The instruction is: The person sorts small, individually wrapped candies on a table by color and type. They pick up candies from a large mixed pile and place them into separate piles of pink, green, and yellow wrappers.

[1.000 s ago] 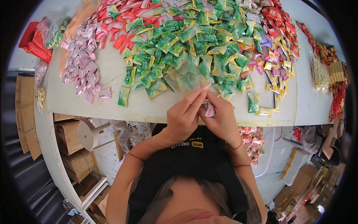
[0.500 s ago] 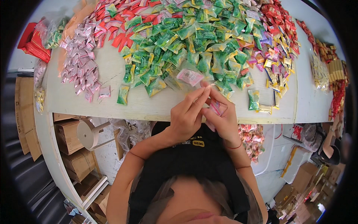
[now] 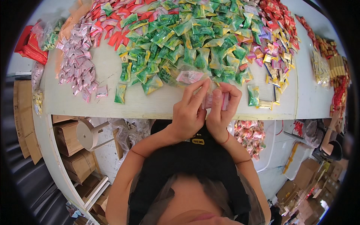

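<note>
Both of my hands are close together over the front edge of the table. Closed fingertips of my left hand (image 3: 190, 108) pinch the edge of a clear plastic bag (image 3: 179, 79). Inside that bag, a pink packet (image 3: 189, 77) shows through the film, lying against the pile of green and yellow packets (image 3: 202, 41). My right hand (image 3: 222, 112), thumb upright, is closed on another small pink packet (image 3: 225, 100). Its fingers hide part of this packet. The bag's opening is too indistinct to make out.
Pale pink packets (image 3: 77, 67) are heaped at the left, red ones (image 3: 279, 18) at the far right. Mixed small packets (image 3: 275, 62) lie nearer on the right. Cardboard boxes (image 3: 67, 138) and a round beige reel (image 3: 87, 134) are below. Another person's arm (image 3: 330, 137) shows far right.
My right hand has turned and moved slightly away from my left fingertips, with its thumb now raised along the pink packet. The bagged packet has shifted slightly left.
</note>
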`<state>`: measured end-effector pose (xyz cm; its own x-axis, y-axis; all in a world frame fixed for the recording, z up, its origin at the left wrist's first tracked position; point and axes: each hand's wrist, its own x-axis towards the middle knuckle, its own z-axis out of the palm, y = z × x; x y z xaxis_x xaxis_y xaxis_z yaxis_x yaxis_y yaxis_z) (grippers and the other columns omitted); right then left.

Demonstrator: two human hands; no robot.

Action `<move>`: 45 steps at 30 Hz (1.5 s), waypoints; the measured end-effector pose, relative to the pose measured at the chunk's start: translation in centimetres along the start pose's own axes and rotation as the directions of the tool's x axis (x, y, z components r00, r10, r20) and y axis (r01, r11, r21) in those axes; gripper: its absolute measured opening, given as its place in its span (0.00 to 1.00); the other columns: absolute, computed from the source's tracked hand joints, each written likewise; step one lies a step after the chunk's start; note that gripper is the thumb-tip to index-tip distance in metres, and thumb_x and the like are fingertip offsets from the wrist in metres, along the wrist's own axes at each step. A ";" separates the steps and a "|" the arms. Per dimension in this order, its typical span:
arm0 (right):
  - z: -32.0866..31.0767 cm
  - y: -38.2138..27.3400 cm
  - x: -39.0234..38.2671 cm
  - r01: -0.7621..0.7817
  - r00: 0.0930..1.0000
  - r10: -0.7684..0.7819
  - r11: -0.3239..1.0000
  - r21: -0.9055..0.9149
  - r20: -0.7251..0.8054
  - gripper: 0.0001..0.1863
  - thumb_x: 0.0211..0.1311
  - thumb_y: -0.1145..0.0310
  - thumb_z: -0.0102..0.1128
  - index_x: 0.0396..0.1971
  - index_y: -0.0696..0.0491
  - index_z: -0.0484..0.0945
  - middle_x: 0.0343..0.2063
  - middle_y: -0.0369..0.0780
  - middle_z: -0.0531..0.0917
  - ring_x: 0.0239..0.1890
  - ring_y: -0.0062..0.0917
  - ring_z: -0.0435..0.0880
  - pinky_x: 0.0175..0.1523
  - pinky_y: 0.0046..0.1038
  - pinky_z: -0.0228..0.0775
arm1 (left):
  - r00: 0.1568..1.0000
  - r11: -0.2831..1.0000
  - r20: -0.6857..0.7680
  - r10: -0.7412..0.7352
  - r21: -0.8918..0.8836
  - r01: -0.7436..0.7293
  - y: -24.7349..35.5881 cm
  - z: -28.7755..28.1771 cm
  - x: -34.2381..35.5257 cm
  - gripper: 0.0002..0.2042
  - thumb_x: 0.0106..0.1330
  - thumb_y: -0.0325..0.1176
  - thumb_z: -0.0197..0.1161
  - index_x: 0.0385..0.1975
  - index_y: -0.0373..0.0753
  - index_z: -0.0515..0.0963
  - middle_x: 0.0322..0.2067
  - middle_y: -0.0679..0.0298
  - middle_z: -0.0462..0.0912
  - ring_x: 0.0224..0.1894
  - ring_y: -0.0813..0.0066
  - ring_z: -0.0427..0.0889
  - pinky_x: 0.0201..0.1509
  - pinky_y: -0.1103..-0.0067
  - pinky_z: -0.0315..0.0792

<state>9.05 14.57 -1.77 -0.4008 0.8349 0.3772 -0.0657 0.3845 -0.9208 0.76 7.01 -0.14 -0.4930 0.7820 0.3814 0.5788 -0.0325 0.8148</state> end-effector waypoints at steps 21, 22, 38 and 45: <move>-1.8 -0.7 0.1 -0.052 0.960 0.110 0.973 -0.225 0.257 0.19 0.47 0.79 0.70 0.40 0.56 0.76 0.30 0.38 0.75 0.32 0.20 0.78 0.30 0.19 0.67 | 0.998 0.997 -0.004 0.067 0.027 -0.067 -0.9 0.1 -0.4 0.32 0.48 0.13 0.57 0.59 0.34 0.69 0.56 0.57 0.72 0.46 0.59 0.81 0.41 0.74 0.78; -2.1 -0.9 0.3 -0.085 0.933 0.165 0.965 -0.249 0.320 0.17 0.46 0.78 0.70 0.38 0.55 0.77 0.27 0.37 0.75 0.30 0.19 0.77 0.27 0.19 0.65 | 0.999 0.999 -0.003 0.048 0.008 -0.048 -0.8 0.0 -0.5 0.32 0.47 0.13 0.57 0.59 0.34 0.69 0.56 0.57 0.72 0.46 0.59 0.81 0.41 0.74 0.78; 1.1 -1.3 1.8 -0.007 0.997 0.030 0.953 0.304 -0.072 0.07 0.65 0.78 0.44 0.41 0.57 0.63 0.39 0.44 0.71 0.37 0.25 0.74 0.45 0.25 0.69 | 0.975 0.944 0.124 -0.185 -0.254 0.212 -0.8 0.3 -1.1 0.33 0.50 0.11 0.53 0.61 0.34 0.66 0.58 0.54 0.68 0.46 0.62 0.79 0.42 0.80 0.75; 0.0 -1.5 2.0 0.161 0.919 -0.149 0.987 -0.004 0.365 0.21 0.64 0.75 0.47 0.57 0.60 0.63 0.60 0.52 0.63 0.61 0.44 0.65 0.65 0.37 0.54 | 1.000 0.987 -0.024 -0.019 -0.159 0.015 -1.1 -0.6 -0.1 0.33 0.51 0.11 0.53 0.62 0.34 0.65 0.59 0.55 0.67 0.54 0.65 0.74 0.42 0.81 0.74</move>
<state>8.36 15.70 0.37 -0.6921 0.5664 0.4474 -0.1261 0.5155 -0.8476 -0.22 6.58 -0.80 -0.5196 0.7672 0.3760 0.4604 -0.1193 0.8796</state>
